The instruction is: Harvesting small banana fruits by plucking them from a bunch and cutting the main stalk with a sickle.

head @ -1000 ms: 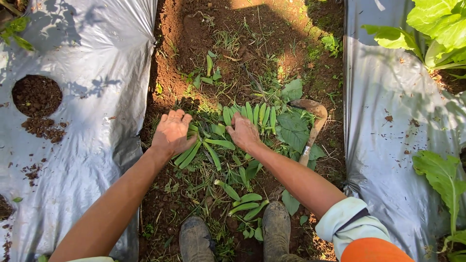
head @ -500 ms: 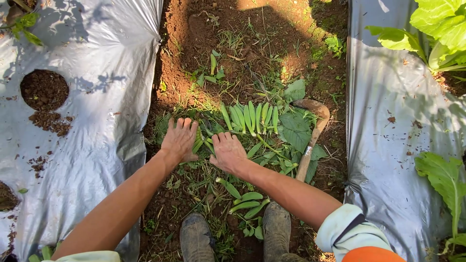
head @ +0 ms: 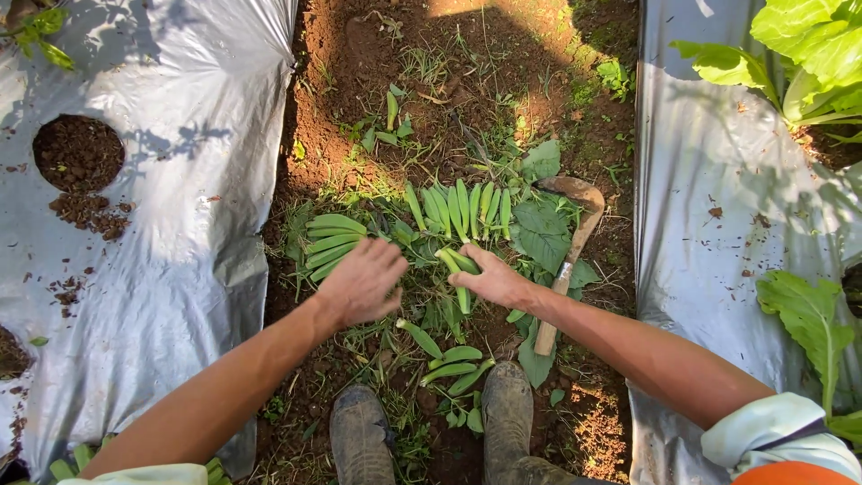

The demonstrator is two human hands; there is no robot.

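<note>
Head view: right hand [head: 494, 280] grips two pods [head: 458, 265]; left hand [head: 361, 283], grip loose, holds nothing

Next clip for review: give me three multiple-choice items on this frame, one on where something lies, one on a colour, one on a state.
1. Where does the wooden-handled tool lie?
A. On the left plastic sheet
B. On the soil beside the right hand
C. Across the boots

2. What colour are the pods laid in a row on the soil?
A. Green
B. Red
C. White

3. What is the right hand doing?
A. Resting flat on the plastic sheet
B. Lifting the tool
C. Holding green pods in its grip

Answers:
1 B, the tool rests on the soil strip just right of the right hand, its blade toward the top of the picture.
2 A, the pods in the row are all green.
3 C, a few pods stick out from under its fingers; the left hand hovers open beside another pile.
</note>
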